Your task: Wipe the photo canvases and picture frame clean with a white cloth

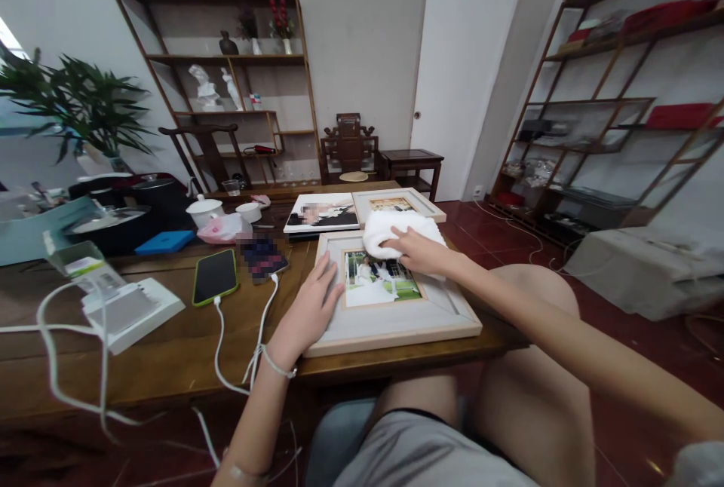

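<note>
A picture frame (390, 338) with a pale wooden edge lies flat at the table's front edge, a photo (378, 287) of people on grass in its middle. My left hand (314, 298) rests on the frame's left side, fingers extended and slightly apart, holding nothing. In my right hand (421, 249) is a white cloth (378, 231), bunched against the upper right part of the frame and covering that part of it. The fingers press into the cloth; some are hidden in its folds.
Behind lie a second frame (438, 213) and a flat photo panel (322, 212). On the left of the wooden table (170, 366) are a green-cased phone (216, 277), another phone (263, 257), white cables, a white power strip (152, 313), a blue box (164, 241) and a white teapot (204, 209).
</note>
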`<action>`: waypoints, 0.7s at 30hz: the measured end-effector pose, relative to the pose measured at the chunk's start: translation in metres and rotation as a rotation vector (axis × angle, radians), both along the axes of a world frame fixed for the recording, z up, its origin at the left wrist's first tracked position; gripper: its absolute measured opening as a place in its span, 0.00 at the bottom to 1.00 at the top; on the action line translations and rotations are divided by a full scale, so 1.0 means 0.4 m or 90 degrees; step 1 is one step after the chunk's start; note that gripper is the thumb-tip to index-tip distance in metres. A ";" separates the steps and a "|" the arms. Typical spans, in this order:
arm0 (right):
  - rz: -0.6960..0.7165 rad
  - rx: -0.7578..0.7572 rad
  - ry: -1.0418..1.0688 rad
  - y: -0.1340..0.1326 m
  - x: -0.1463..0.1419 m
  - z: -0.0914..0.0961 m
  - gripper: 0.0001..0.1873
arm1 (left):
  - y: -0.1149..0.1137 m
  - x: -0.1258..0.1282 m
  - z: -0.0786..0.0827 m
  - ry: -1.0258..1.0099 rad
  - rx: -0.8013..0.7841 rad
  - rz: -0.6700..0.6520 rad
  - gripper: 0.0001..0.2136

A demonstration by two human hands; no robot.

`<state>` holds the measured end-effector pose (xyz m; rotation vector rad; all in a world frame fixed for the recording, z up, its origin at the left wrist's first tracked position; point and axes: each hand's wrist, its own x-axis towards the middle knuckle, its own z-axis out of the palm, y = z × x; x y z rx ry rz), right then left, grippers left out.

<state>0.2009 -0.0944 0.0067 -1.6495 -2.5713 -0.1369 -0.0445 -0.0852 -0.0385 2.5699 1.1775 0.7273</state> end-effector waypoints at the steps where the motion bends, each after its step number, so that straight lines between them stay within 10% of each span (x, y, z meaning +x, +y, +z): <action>1: 0.014 -0.019 0.005 -0.020 -0.008 0.002 0.28 | 0.000 0.000 0.000 0.010 -0.006 0.005 0.23; 13: 0.117 -0.171 0.069 -0.304 -0.081 0.065 0.27 | 0.009 0.002 -0.014 0.004 0.016 0.015 0.20; 21: 0.035 -0.025 0.013 -0.153 -0.041 -0.018 0.29 | 0.016 -0.004 -0.020 0.001 0.023 0.012 0.20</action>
